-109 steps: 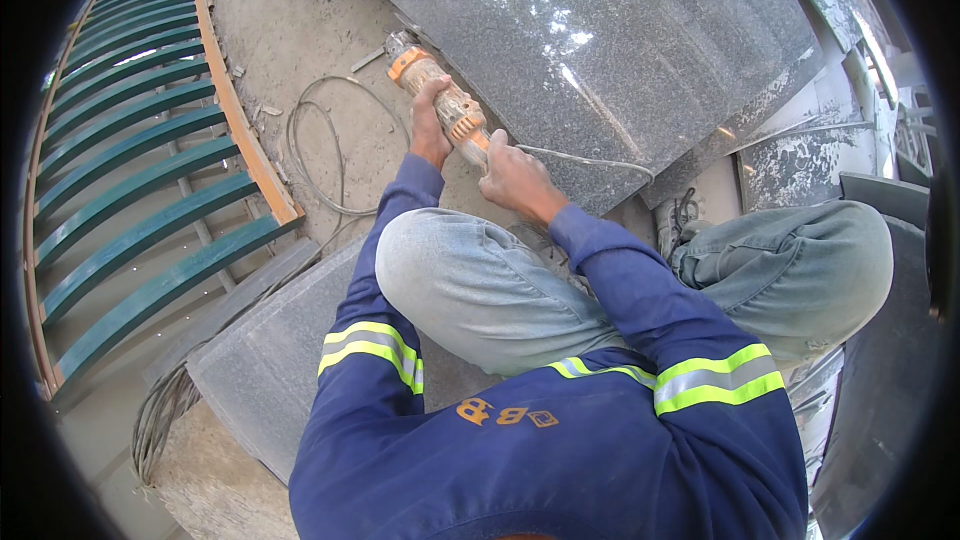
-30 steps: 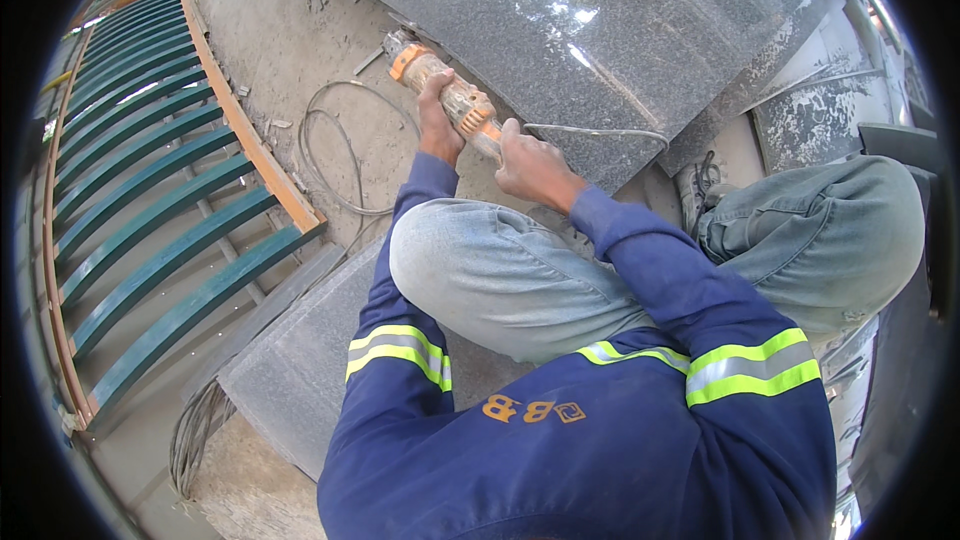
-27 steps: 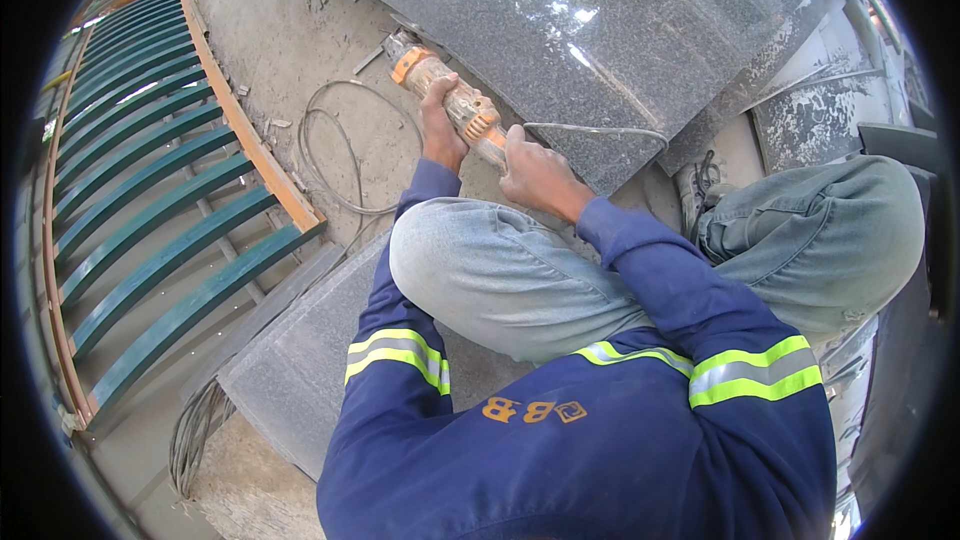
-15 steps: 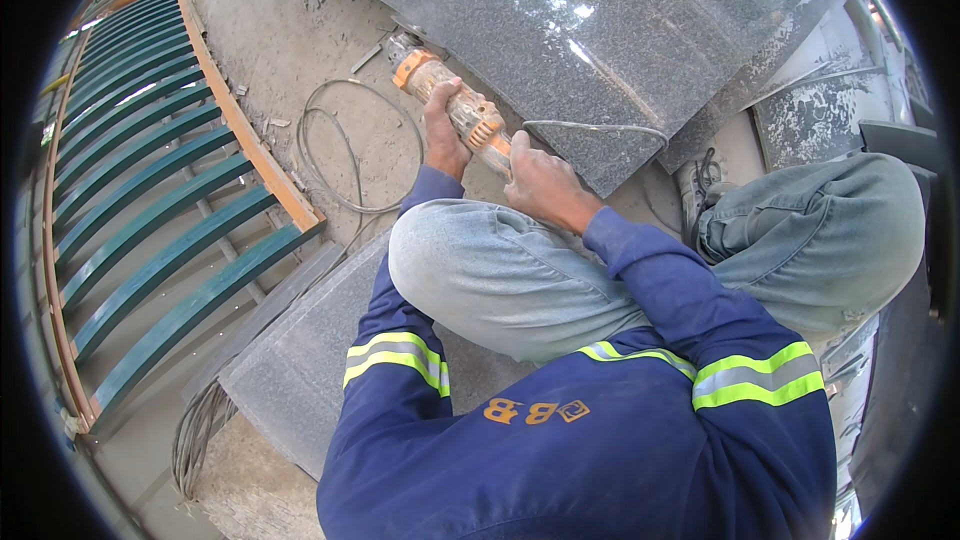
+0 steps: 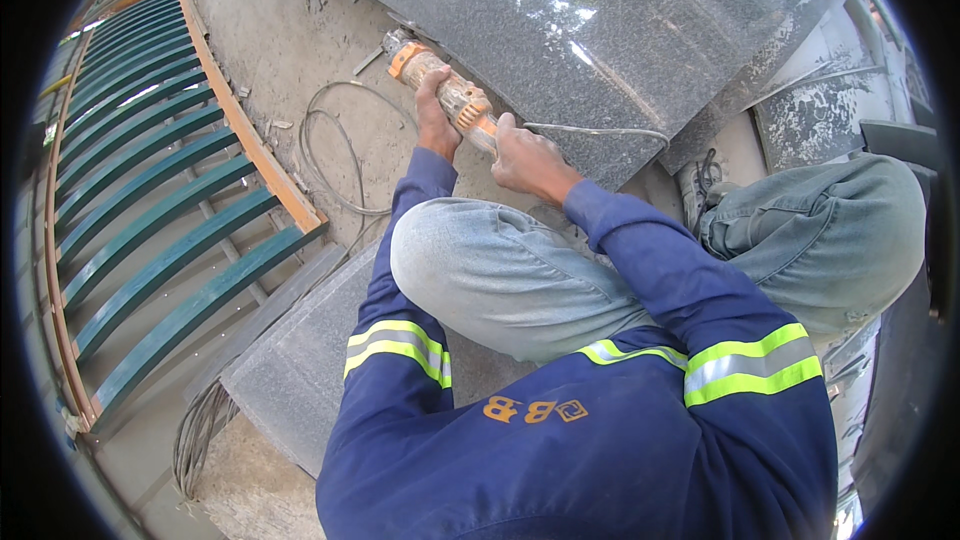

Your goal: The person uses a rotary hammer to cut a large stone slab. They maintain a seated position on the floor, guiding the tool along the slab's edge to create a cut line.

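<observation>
A dusty orange angle grinder (image 5: 455,98) lies across both my hands, its head up against the near left edge of a dark granite slab (image 5: 560,50). My left hand (image 5: 436,118) is closed round the middle of its body. Toward the rear end, my right hand (image 5: 530,160) wraps the handle. The tool's disc is hidden or too small to make out at the slab's edge. From the tool's rear a grey power cord (image 5: 600,127) runs over the slab's corner.
To the left stands a frame of green slats (image 5: 160,185) with orange rails. A loop of cable (image 5: 310,145) lies on the dusty ground beside my left arm. Beneath me is a grey stone block (image 5: 290,360), with coiled wire (image 5: 195,440) beside it. More slabs (image 5: 815,120) lie at right.
Both hands have shifted slightly to the left and up along the slab's edge, carrying the angle grinder with them. My grip on it looks the same.
</observation>
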Demonstrator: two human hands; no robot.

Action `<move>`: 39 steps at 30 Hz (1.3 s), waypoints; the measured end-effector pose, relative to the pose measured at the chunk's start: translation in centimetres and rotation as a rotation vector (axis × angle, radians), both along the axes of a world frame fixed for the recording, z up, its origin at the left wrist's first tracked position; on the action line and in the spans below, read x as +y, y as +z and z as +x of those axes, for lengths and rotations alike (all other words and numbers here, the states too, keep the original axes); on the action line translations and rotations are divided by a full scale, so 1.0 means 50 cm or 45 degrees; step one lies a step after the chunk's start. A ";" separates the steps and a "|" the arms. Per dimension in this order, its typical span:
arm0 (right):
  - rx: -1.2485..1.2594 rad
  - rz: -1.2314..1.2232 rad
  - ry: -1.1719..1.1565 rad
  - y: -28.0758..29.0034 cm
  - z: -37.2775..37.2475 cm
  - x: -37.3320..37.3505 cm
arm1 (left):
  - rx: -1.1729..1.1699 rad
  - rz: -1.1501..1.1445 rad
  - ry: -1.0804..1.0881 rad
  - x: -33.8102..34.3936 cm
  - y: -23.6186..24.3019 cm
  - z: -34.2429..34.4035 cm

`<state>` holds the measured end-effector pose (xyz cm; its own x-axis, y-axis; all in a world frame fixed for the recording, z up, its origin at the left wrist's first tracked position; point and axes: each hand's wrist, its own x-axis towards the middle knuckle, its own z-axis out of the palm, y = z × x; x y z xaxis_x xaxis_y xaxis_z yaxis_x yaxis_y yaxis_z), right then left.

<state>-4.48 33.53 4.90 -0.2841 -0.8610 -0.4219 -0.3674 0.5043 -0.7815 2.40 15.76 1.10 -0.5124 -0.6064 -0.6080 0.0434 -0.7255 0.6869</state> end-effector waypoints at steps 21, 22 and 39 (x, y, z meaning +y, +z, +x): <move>0.004 -0.001 -0.022 0.034 0.024 0.086 | -0.032 0.077 0.030 0.087 0.044 0.016; 0.008 -0.004 -0.023 0.033 0.024 0.086 | -0.028 0.086 0.034 0.085 0.039 0.017; -0.010 0.038 -0.021 0.038 0.033 0.103 | -0.045 0.083 0.024 0.106 0.051 0.018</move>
<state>-2.82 38.69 6.81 -0.2947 -0.8433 -0.4495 -0.3529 0.5332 -0.7689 3.28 21.07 3.66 -0.4789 -0.5743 -0.6639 0.0341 -0.7679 0.6397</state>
